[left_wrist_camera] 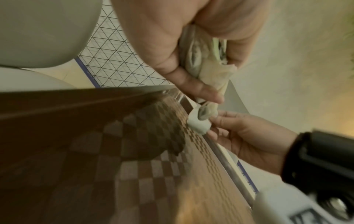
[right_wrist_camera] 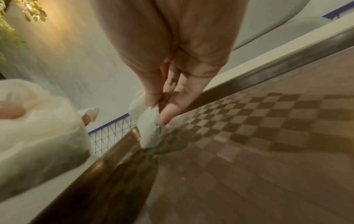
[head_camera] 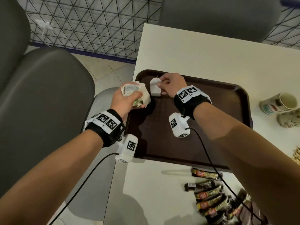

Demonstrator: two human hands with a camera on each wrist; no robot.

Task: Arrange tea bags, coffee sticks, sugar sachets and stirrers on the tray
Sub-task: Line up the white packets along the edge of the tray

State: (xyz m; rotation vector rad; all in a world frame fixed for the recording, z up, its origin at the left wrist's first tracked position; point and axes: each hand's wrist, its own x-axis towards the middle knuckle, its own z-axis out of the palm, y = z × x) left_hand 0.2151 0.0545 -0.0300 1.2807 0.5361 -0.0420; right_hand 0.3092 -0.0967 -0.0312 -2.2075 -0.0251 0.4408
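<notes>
Dark brown tray (head_camera: 227, 120) with a checkered floor sits on the white table (head_camera: 186, 51). Left hand (head_camera: 123, 101) is curled round a bunch of tea bags (head_camera: 131, 90) at the tray's left edge. Right hand (head_camera: 173, 84) pinches one white tea bag (head_camera: 155, 90) low over the tray's far-left corner. About seven coffee sticks (head_camera: 209, 197) lie near the front edge, two paper cups (head_camera: 279, 103) off right.
</notes>
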